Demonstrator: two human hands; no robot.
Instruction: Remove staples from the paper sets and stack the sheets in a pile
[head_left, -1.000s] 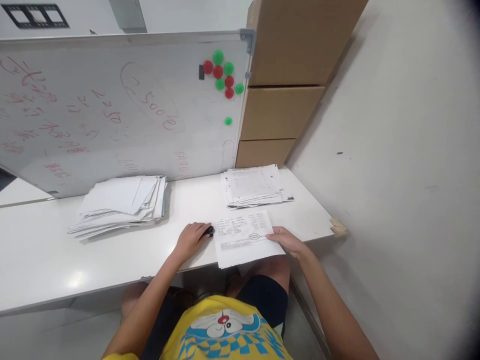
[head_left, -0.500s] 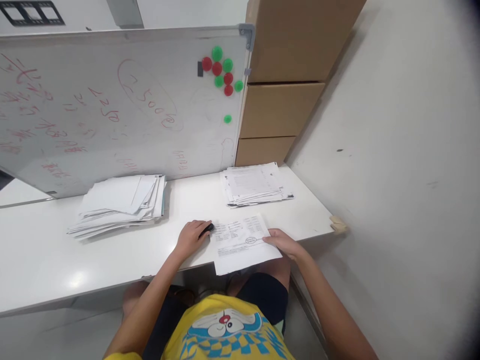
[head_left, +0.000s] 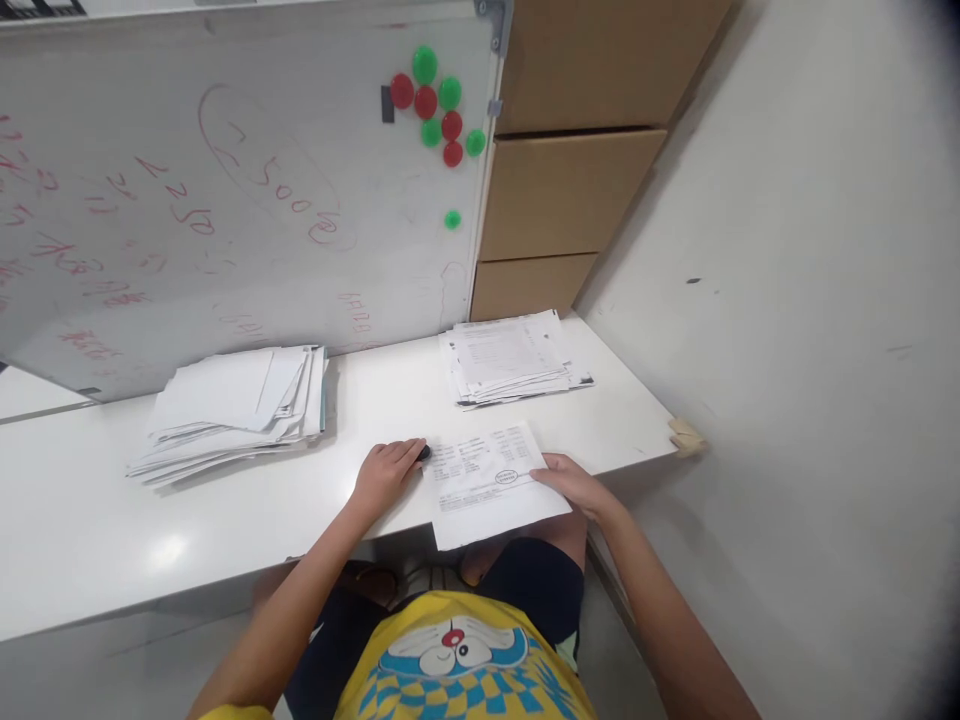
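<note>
Wall [head_left: 795, 330], pale and marked, right side of the view. Desk [head_left: 247, 530], long, white, with a glossy top. Whiteboard [head_left: 315, 280], standing along the back of the desk, with red handwriting, partly faded. Brown cardboard boxes [head_left: 570, 195], three, stacked beside the whiteboard at the desk's far right. Yellow shirt [head_left: 457, 690], printed with a cartoon figure and blue checks, worn by the person seated at the desk. Left paper stack [head_left: 217, 395], thick, uneven at its edges, before the whiteboard. Right paper stack [head_left: 510, 350], thinner, before the boxes. Printed sheet [head_left: 495, 515], white, with lines of text and an oval mark; situated between the two hands, its near part reaching past the desk's front edge. Right hand [head_left: 574, 485], gripping the sheet's right edge, thumb on top. Left hand [head_left: 386, 478], fingers curled over a small black object, just beside the sheet's left edge. Round magnets [head_left: 425, 101], red and green, upper right of the whiteboard. Small black object [head_left: 425, 453], mostly covered by the left hand; type cannot be told.
</note>
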